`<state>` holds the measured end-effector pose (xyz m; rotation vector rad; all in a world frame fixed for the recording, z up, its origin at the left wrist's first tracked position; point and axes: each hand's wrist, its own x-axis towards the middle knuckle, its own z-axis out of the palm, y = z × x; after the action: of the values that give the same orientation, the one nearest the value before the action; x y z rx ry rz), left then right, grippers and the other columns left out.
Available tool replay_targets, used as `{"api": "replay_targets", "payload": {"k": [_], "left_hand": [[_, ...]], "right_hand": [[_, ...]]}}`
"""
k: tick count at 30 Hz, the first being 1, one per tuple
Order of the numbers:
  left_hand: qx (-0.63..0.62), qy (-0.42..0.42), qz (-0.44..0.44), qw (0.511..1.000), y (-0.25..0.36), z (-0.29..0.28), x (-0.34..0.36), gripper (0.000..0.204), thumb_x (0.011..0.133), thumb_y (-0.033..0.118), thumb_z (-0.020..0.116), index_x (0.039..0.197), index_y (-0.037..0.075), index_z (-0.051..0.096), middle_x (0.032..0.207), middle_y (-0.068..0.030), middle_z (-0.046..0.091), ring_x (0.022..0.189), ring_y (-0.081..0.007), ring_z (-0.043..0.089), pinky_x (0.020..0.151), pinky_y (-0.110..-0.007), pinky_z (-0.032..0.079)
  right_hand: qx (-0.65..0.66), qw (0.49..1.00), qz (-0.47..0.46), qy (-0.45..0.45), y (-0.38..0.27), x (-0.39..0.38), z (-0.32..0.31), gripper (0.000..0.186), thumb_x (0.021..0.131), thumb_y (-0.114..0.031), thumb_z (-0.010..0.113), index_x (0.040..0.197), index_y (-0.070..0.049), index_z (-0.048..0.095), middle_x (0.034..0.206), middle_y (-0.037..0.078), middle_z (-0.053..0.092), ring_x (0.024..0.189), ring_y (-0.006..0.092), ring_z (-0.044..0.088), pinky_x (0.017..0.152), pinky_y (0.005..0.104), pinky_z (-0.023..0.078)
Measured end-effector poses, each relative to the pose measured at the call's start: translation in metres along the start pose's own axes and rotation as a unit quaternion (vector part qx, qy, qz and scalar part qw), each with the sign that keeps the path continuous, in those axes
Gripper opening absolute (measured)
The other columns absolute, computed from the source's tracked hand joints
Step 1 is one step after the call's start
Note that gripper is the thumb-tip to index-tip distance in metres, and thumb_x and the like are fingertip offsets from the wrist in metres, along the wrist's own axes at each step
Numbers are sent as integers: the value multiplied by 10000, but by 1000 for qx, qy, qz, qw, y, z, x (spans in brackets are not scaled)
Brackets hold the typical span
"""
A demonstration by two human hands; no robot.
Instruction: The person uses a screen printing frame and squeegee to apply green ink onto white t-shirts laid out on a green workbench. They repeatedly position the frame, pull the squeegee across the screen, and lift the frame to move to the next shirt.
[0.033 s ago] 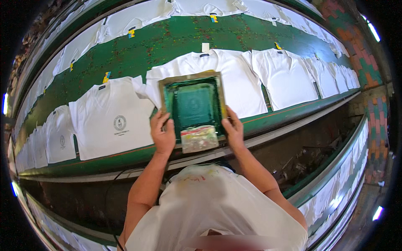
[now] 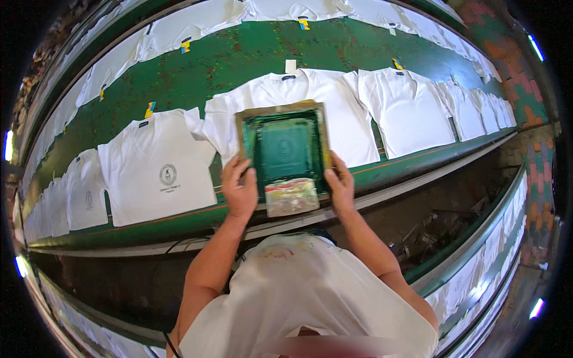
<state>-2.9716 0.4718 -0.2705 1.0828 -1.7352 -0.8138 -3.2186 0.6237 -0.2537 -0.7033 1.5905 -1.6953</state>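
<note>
A framed printing screen (image 2: 284, 146) with green mesh is held between my two hands, over the lower front of a white V-neck T-shirt (image 2: 352, 113). My left hand (image 2: 240, 188) grips the frame's left side, and my right hand (image 2: 340, 184) grips its right side. At the screen's near end sits a squeegee-like flat piece (image 2: 292, 197), its pale surface smeared with red and yellow. Whether the frame touches the shirt, I cannot tell. To the left lies a white T-shirt with a dark round print (image 2: 156, 185) on its chest.
More plain white shirts (image 2: 406, 113) lie along the long green table (image 2: 245, 56), with another row at its far side. A metal rail (image 2: 382, 194) runs along the near edge. Behind me stands another green table with white shirts (image 2: 471, 274). Brick-patterned floor (image 2: 534, 197) shows at right.
Both hands have shifted slightly to the right, carrying the screen with them over the shirt. My grip on the frame looks the same.
</note>
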Motion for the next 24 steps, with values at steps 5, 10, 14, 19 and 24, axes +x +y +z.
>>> {"api": "replay_targets", "payload": {"k": [5,10,14,19,24], "left_hand": [[-53,-39,-4,998,66,135,-18,427,831,-92,784,1236,44,773,1510,-226,628,1357,-383,627,1138,-455,532],[-62,-36,-19,997,84,186,-24,386,825,-102,781,1183,40,797,1533,-238,644,1329,-380,645,1096,-447,561],[-30,-13,-26,999,75,179,-14,343,833,-90,784,1149,39,816,1543,-247,654,1312,-370,659,1081,-435,566],[-20,10,-42,999,59,169,7,309,857,-82,780,1146,24,812,1560,-248,645,1319,-348,659,1083,-416,566],[-79,17,-95,992,52,179,10,292,870,-92,779,1132,35,806,1572,-223,640,1328,-292,654,999,-348,596]], "right_hand": [[-23,997,26,72,-17,25,-138,575,1092,-99,631,1629,66,508,1624,171,577,1479,244,541,1270,371,364],[-2,997,40,70,-12,45,-195,541,1080,-66,655,1592,74,551,1577,157,616,1423,233,591,1232,366,417],[-27,999,20,41,-3,64,-186,541,1071,-72,684,1579,69,566,1482,122,648,1366,204,608,1188,347,444],[-52,999,-10,9,7,94,-158,546,1063,-76,706,1575,58,570,1436,90,627,1292,171,611,1133,319,463],[-110,993,-49,-3,13,109,-156,557,1048,-94,720,1559,69,570,1431,119,636,1277,210,609,1130,352,463]]}}
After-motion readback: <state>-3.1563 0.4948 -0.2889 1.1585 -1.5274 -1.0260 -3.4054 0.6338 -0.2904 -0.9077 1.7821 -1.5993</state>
